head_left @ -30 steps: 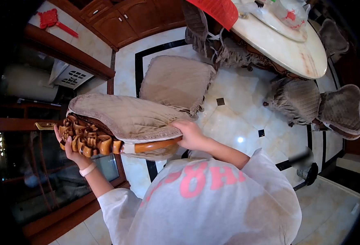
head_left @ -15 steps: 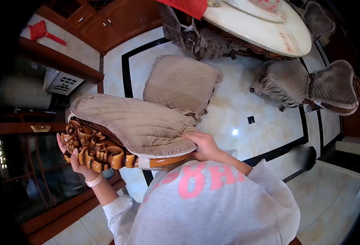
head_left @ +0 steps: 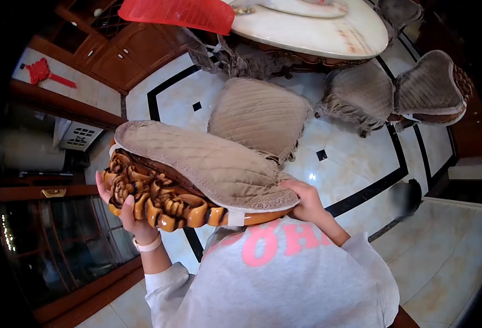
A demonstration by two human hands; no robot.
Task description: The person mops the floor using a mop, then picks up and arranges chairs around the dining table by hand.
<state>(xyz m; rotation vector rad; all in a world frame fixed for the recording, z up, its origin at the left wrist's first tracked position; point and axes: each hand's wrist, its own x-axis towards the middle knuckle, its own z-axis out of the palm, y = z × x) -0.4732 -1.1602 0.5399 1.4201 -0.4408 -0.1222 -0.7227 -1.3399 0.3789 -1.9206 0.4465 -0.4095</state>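
In the head view I hold a carved wooden chair by its backrest, seen from above and behind. The quilted beige backrest cover, edged with lace, wraps the back, and a white strap crosses its rear. My left hand, with a pale band at the wrist, is closed around the glossy carved top of the chair. At the other end, my right hand grips the backrest's side edge over the cover. Beyond lies the quilted seat cover. The chair's legs are hidden.
A round marble table stands ahead, with a red sheet at its left. Another covered chair is on the right, and more stand around the table. Wooden glass-door cabinets line the left. Black bands cross the tiled floor.
The chair has shifted rightward over the floor with both hands still on it, uncovering a small black tile left of the seat. The camera view has also turned slightly.
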